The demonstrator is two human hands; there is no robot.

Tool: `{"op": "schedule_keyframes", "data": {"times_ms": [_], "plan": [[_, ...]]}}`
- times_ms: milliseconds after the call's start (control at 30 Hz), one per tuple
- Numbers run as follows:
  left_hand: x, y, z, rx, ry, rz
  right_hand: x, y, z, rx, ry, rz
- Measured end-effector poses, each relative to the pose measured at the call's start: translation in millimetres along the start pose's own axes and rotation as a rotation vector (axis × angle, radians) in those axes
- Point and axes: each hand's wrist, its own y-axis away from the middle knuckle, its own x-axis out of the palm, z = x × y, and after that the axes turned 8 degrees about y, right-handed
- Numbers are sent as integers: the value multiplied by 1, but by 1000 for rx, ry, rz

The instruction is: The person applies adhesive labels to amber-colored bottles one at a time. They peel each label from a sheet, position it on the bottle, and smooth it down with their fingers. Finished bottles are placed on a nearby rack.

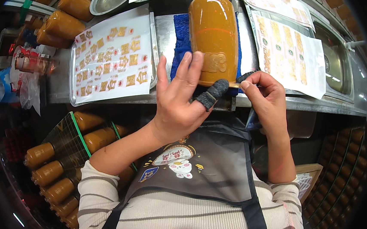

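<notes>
Steel table [60,88] fills the upper view, with a sink basin [334,61] at 2 o'clock. An orange bottle [213,37] lies on its side on a blue cloth [181,37] at 12 o'clock, cap pointing away. Left hand [178,101] is spread flat, its fingers [192,65] pressing the bottle's near end, and a dark cot covers the thumb [212,95]. Right hand [266,99] is pinched shut at the bottle's lower right edge, apparently on a sticker edge or backing; too small to tell. A gold sticker already seems to be on the bottle. Sticker sheet [110,59] sits on a tray at 10 o'clock, more sheets [287,49] at 1 o'clock, and filled bottles [63,23] at 10 and 8 o'clock. Step looks like sticker application; next calls for smoothing it down while the bottle stays braced.
</notes>
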Motion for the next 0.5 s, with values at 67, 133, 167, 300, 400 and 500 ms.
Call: {"op": "schedule_keyframes", "data": {"times_ms": [67,133,167,300,400,500], "plan": [[-2,-13,-5,34,-27,12,0,-2,-3,3,25,8],[8,-22,-8,47,-105,-11,1,-3,-5,-3,44,15],[10,-25,-5,18,-66,-44,1,-3,-6,-12,19,14],[18,-18,11,-73,73,-147,0,-3,-7,-26,-12,72],[18,-6,18,-173,191,-159,-3,-2,1,-95,113,116],[12,11,17,-197,184,-151,-5,-1,1,-4,55,95]]}}
